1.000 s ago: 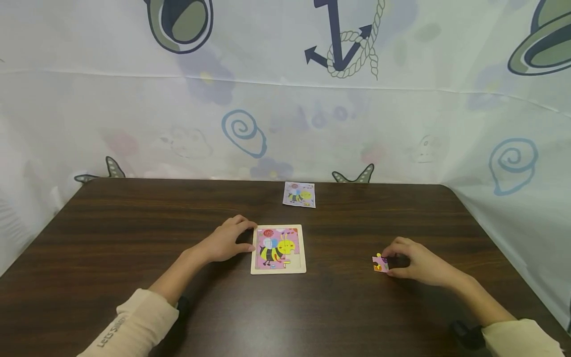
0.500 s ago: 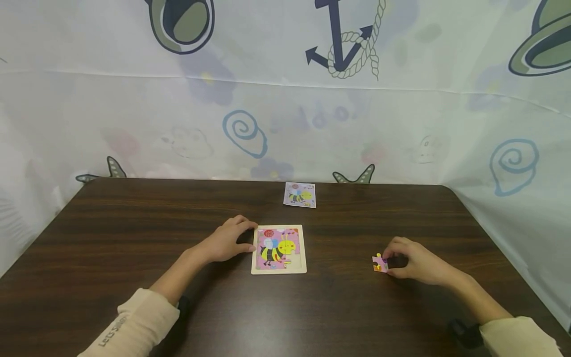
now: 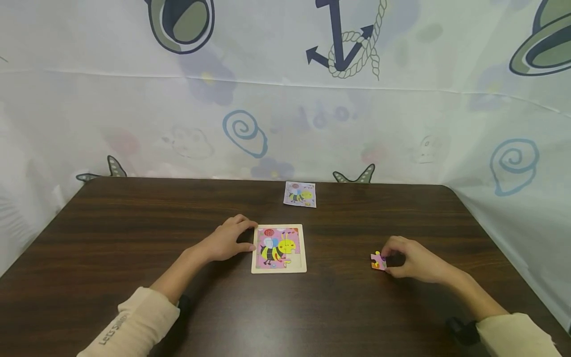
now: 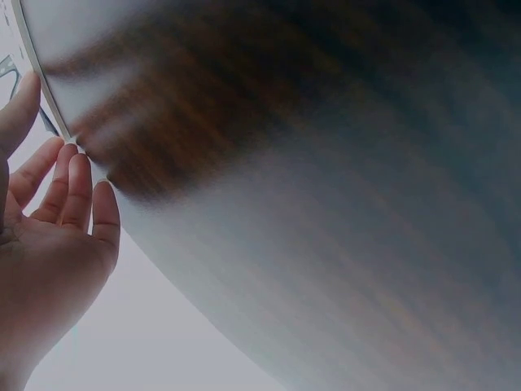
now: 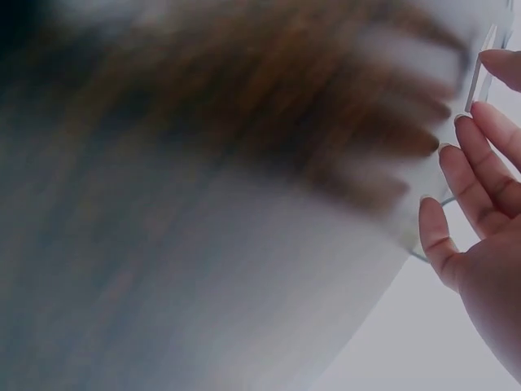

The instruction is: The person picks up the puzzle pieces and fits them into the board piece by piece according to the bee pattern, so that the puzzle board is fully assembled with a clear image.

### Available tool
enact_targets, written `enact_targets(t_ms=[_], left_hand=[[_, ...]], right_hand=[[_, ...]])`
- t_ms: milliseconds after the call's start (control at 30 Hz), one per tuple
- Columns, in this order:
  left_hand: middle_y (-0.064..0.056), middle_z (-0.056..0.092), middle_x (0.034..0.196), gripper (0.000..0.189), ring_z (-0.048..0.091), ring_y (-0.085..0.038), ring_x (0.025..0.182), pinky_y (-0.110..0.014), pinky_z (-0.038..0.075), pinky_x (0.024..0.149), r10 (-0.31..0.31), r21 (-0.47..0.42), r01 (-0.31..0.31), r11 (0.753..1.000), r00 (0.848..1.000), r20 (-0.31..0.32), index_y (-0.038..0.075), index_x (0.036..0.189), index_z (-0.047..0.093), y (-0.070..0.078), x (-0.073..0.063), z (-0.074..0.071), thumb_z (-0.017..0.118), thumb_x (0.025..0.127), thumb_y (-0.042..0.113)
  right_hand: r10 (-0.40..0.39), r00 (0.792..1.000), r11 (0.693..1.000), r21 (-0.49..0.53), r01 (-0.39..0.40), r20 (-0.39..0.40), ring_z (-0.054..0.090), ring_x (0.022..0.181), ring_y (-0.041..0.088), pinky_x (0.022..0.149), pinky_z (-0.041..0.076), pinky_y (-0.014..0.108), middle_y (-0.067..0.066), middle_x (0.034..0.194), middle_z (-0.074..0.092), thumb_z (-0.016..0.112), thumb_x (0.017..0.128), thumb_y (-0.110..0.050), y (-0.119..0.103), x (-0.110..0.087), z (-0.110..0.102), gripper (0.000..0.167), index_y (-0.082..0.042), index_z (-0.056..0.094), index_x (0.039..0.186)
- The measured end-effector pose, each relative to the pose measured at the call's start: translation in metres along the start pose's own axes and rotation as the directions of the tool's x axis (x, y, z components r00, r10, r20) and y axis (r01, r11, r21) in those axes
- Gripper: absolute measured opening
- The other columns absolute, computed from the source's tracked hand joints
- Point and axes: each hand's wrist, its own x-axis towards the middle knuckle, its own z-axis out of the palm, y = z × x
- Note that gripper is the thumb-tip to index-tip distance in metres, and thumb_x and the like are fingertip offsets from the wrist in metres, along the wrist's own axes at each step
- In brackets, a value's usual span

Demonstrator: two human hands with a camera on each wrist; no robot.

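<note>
A wooden puzzle tray (image 3: 303, 248) lies near the table's middle, filled with bee-picture pieces except for a bare patch at its lower right. My left hand (image 3: 228, 241) is at the tray's left side, thumb and fingertips touching its edge, fingers loosely extended. The left wrist view shows these fingertips along the thin edge of the tray (image 4: 34, 61). Well to the right, my right hand (image 3: 415, 260) pinches a pink and yellow jigsaw piece (image 3: 378, 261) between thumb and fingers. In the right wrist view that jigsaw piece (image 5: 480, 73) appears edge-on, its printed side hidden.
A small bee picture card (image 3: 300, 194) lies at the back of the dark wooden table (image 3: 178, 198). Behind the table's far edge hangs a pale printed curtain (image 3: 285, 99), which also runs along both sides.
My right hand has shifted very slightly left and away from me with the jigsaw piece, which looks slightly turned. The left hand and the puzzle tray have stayed in place.
</note>
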Motion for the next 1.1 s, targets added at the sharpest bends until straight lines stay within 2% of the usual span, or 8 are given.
enact_targets(t_ms=[333,733,1100], left_hand=[[-0.016,0.047,0.119,0.049,0.043,-0.034,0.110,-0.051,0.038,0.089,-0.010,-0.003,0.010,1.000,1.000,0.007,0.002,0.125,0.050,0.002,0.000,-0.002,0.067,0.084,0.023],[-0.016,0.046,0.120,0.049,0.043,-0.034,0.111,-0.051,0.038,0.090,-0.013,-0.002,0.013,1.000,1.000,0.007,0.002,0.126,0.050,0.000,0.000,-0.001,0.067,0.084,0.023],[-0.015,0.047,0.119,0.050,0.043,-0.033,0.109,-0.051,0.038,0.090,-0.016,0.001,0.016,1.000,1.000,0.007,0.003,0.126,0.050,0.001,0.000,-0.001,0.067,0.084,0.024]], right_hand=[[0.022,0.998,0.999,0.044,-0.024,0.060,0.051,0.081,0.015,0.072,0.046,0.032,-0.007,0.089,0.053,0.073,0.073,-0.007,-0.016,0.021,-0.001,0.021,-0.012,0.060,0.089],[-0.044,0.992,0.996,0.083,0.034,0.116,0.052,0.084,0.016,0.076,0.045,0.034,-0.005,0.091,0.055,0.070,0.075,-0.007,-0.034,0.055,0.017,0.018,-0.011,0.060,0.090],[-0.005,0.983,0.996,0.091,-0.012,0.184,0.050,0.089,0.016,0.081,0.041,0.036,-0.005,0.094,0.054,0.069,0.077,-0.013,-0.069,0.091,0.030,0.017,-0.013,0.061,0.092]])
